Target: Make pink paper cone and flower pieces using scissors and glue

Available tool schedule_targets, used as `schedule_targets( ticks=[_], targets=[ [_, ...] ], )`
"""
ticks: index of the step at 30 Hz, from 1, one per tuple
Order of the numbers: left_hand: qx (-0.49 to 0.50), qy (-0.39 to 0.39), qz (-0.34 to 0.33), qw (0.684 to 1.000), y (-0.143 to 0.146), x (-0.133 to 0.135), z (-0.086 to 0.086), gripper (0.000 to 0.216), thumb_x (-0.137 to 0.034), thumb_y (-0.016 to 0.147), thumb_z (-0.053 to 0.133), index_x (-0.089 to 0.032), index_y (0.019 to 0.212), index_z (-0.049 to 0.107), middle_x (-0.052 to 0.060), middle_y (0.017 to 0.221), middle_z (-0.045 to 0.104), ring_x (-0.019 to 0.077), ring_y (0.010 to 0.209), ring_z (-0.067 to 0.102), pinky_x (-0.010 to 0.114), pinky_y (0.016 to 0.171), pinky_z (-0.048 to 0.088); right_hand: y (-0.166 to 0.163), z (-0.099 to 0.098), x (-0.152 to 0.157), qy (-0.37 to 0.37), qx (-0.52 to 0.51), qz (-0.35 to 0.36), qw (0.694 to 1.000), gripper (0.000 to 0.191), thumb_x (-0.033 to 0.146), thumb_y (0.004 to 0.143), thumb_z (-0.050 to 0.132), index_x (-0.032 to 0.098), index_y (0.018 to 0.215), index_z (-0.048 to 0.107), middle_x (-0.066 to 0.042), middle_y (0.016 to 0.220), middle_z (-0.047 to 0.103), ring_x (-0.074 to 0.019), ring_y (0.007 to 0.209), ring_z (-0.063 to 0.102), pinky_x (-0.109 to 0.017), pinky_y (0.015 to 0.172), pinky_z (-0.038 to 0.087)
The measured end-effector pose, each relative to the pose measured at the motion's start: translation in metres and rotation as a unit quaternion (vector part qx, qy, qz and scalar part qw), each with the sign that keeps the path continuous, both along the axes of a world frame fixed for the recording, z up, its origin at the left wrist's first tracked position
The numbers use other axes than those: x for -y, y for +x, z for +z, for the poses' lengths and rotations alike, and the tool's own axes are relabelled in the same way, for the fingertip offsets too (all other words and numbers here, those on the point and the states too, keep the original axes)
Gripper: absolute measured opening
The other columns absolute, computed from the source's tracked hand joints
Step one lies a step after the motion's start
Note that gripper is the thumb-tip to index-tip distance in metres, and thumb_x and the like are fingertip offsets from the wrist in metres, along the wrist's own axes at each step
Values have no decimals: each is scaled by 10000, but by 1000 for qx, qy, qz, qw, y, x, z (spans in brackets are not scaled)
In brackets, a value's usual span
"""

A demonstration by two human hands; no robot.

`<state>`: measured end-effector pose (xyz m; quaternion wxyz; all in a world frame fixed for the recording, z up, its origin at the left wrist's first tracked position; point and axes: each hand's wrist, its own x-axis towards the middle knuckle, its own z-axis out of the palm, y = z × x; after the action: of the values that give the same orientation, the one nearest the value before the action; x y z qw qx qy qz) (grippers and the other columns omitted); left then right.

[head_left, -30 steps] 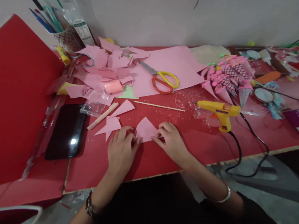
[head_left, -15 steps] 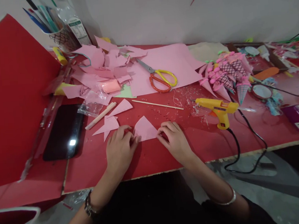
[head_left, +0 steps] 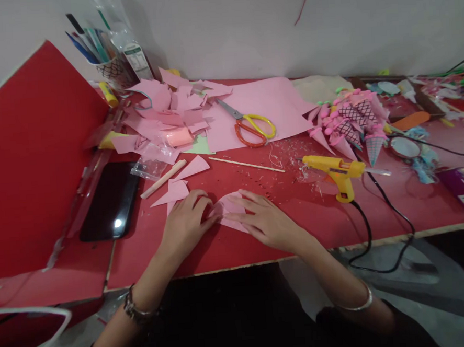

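Observation:
A pink paper piece [head_left: 231, 205] lies on the red table between my hands, partly covered by fingers. My left hand [head_left: 187, 220] pinches its left edge between thumb and fingers. Spread over the right part of the paper, the fingers of my right hand [head_left: 264, 218] lie nearly flat. Just beyond my left hand are more pink paper cutouts [head_left: 194, 167] and a pale rolled stick [head_left: 163, 178]. A thin wooden stick [head_left: 247, 164] rests farther back. To the right, a yellow hot glue gun [head_left: 334, 168] lies on its side.
Scissors [head_left: 253, 127] lie on a large pink sheet [head_left: 282, 97], beside a heap of pink scraps [head_left: 161, 110]. Small decorated paper cones [head_left: 354, 119] are piled at the back right. A phone [head_left: 110, 202] lies left, near a red board [head_left: 38, 154]. The glue gun's black cord [head_left: 371, 233] hangs over the front edge.
My right hand has moved left from the paper's right corner and now lies over the paper. The paper has turned slightly, and my left hand still holds its left side. The view has shifted a little.

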<state>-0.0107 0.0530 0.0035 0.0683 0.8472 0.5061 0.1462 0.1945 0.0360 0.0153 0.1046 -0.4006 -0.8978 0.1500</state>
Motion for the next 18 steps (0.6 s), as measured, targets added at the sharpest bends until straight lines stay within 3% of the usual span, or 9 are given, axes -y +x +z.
schedule_targets(
  ticks=[2, 5, 8, 13, 18],
  targets=[
    [3, 47, 1, 999, 0, 4, 0, 182, -287, 835, 450, -151, 876, 562, 86, 926, 576, 193, 806, 567, 285, 647, 459, -3, 0, 2, -5, 32, 24, 999, 330, 267, 869, 359, 265, 1153, 526, -10, 1314, 420, -211, 1224, 302, -414, 979, 294],
    [2, 82, -32, 996, 1, 14, -1, 242, -239, 869, 365, -145, 940, 577, 91, 907, 601, 191, 814, 569, 294, 697, 459, -6, -1, 7, -6, 54, -3, 999, 345, 332, 874, 351, 260, 1170, 513, -6, 1320, 415, -210, 1211, 312, -417, 993, 261],
    [-24, 59, -92, 994, 0, 27, -3, 329, -282, 882, 328, -136, 1088, 540, 101, 1002, 620, 200, 931, 560, 316, 807, 433, -9, -1, 12, 0, 56, -34, 998, 378, 348, 854, 388, 266, 1215, 469, -18, 1303, 432, -216, 1171, 339, -406, 960, 289],
    [-75, 35, -72, 994, -10, 44, -6, 519, -479, 853, 301, -180, 1265, 402, 112, 1307, 435, 268, 1207, 368, 485, 1015, 173, -11, -1, 19, 0, 78, -79, 994, 450, 398, 804, 466, 242, 1226, 465, -83, 1244, 475, -245, 1001, 430, -398, 822, 367],
    [-66, -8, -122, 990, -16, 42, -6, 551, -541, 830, 298, -252, 1296, 348, 46, 1322, 427, 219, 1237, 335, 433, 1041, 137, -15, -2, 25, 7, 88, -89, 992, 582, 492, 767, 477, 173, 1253, 432, -138, 1195, 482, -254, 939, 441, -402, 797, 369]
  ],
)
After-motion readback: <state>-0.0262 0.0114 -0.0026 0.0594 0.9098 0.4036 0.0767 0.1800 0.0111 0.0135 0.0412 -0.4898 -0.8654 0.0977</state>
